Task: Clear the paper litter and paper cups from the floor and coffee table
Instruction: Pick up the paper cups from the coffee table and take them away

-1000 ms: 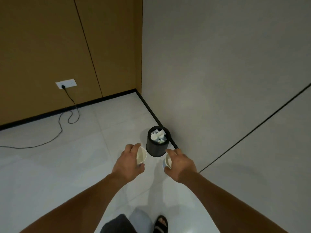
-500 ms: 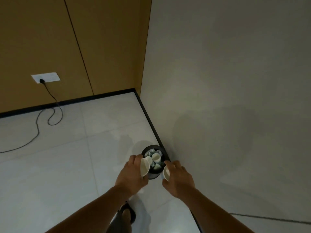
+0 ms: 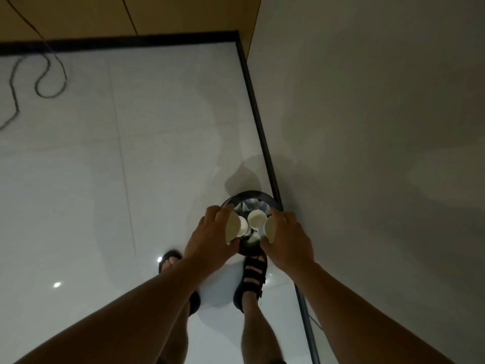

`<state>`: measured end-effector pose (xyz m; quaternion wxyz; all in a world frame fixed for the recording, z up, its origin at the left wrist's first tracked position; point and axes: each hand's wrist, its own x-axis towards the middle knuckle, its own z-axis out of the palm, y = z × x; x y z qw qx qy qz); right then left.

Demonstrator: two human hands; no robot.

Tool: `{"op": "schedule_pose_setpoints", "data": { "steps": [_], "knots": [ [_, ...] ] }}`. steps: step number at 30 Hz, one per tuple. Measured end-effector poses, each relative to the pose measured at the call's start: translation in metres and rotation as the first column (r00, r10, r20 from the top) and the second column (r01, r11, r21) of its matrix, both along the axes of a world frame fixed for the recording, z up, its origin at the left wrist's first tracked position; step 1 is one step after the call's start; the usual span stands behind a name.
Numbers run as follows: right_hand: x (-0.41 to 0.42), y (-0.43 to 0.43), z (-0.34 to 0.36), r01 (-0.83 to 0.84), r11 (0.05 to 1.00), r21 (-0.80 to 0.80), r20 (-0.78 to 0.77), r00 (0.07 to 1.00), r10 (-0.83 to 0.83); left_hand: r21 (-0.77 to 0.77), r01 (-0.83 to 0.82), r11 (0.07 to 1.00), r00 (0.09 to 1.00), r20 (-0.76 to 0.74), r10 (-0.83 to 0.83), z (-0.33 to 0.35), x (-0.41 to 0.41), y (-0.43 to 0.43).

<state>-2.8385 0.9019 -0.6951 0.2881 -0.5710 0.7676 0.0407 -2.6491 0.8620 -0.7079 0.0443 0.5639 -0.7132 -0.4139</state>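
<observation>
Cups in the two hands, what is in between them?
Another paper cup, mouth up, in the black bin, sits between the left hand's cup and the right hand's cup, in the head view.

Left cup [image 3: 233,227] & right cup [image 3: 270,228] are showing plain cream-white, no print. Bin [image 3: 252,194] is reading solid black, w/ pale blue-white scraps [image 3: 250,206] inside. Floor [image 3: 105,179] is showing glossy white-grey tiles w/ thin grout lines. Skirting [image 3: 118,44] is looking black, panel wall [image 3: 183,14] ochre-brown w/ dark seams, side wall [image 3: 367,101] plain lt grey, cable [image 3: 49,82] dk grey, sandals [image 3: 253,274] black.
</observation>
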Motion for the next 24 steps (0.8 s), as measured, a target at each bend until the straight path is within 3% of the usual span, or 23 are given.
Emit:
{"op": "schedule_pose_setpoints", "data": {
  "steps": [7, 13, 24],
  "knots": [
    [-0.028, -0.028, -0.136, -0.076, 0.997, -0.025, 0.033, 0.996, 0.077, 0.070, -0.113, 0.991, 0.993, 0.042, 0.110, -0.139, -0.042, 0.010],
    [-0.035, -0.023, -0.193, -0.178, 0.982, 0.054, 0.041, 0.983, 0.176, 0.046, -0.106, 0.993, 0.990, 0.099, 0.101, -0.194, -0.059, 0.030],
    [-0.046, -0.004, -0.232, -0.396, 0.918, 0.026, -0.041, 0.917, 0.397, -0.100, 0.268, 0.958, 0.905, 0.368, -0.215, -0.230, -0.082, 0.049]
  ]
}}
